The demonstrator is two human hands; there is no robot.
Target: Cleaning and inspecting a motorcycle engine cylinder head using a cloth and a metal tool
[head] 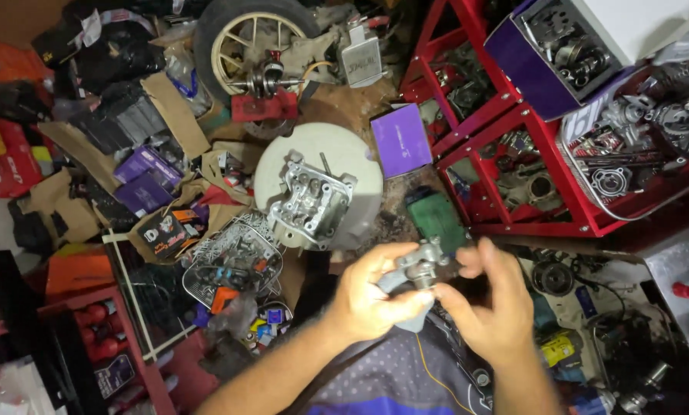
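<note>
A small grey metal engine part (420, 265) is pinched between the left hand (369, 296) and right hand (492, 306), raised for inspection, with the cylinder head (311, 201) resting just beyond them.

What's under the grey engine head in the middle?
The engine head sits on a round white stool top, whose rim shows all round it. The surface directly beneath the head is covered, and whatever is below the stool cannot be seen.
</note>
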